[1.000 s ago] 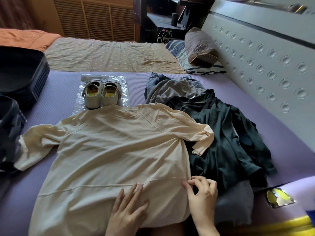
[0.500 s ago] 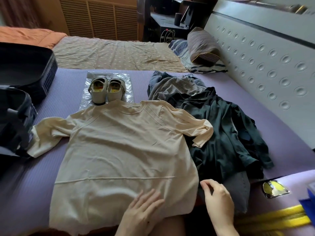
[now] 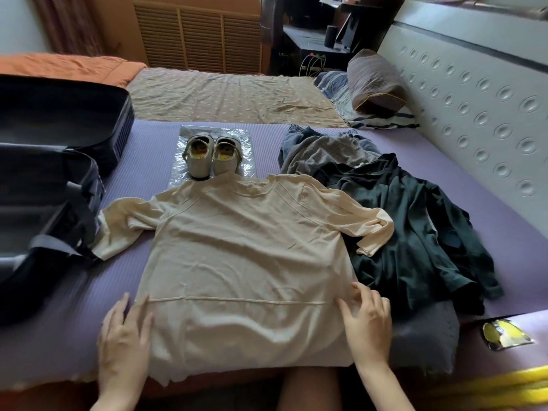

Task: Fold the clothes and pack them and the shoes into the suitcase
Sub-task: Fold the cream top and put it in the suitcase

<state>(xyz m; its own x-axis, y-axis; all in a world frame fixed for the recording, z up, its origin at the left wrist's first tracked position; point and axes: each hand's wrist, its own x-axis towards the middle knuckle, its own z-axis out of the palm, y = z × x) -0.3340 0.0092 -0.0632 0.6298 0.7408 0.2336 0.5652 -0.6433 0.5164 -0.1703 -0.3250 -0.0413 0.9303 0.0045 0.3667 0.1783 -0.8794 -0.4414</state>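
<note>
A cream long-sleeved top point(image 3: 243, 256) lies spread flat on the purple mat point(image 3: 148, 149), sleeves out to both sides. My left hand point(image 3: 124, 342) rests with straight fingers at its lower left edge. My right hand point(image 3: 366, 324) lies with spread fingers on its lower right edge. A pair of pale shoes point(image 3: 212, 157) stands on a clear plastic bag point(image 3: 243, 137) behind the collar. A heap of dark green and grey clothes point(image 3: 409, 232) lies to the right, under the right sleeve. The open black suitcase point(image 3: 50, 161) sits at the left.
A padded white headboard point(image 3: 489, 114) runs along the right. Behind the mat are a beige sheet point(image 3: 225, 96), an orange blanket point(image 3: 65, 66) and a striped pillow point(image 3: 375, 81). A shiny yellow object point(image 3: 504, 335) lies at the near right.
My left hand has slid from the hem's middle to the top's left edge. My right hand, which lifted off the seam, is back on the right edge. The view has pulled back.
</note>
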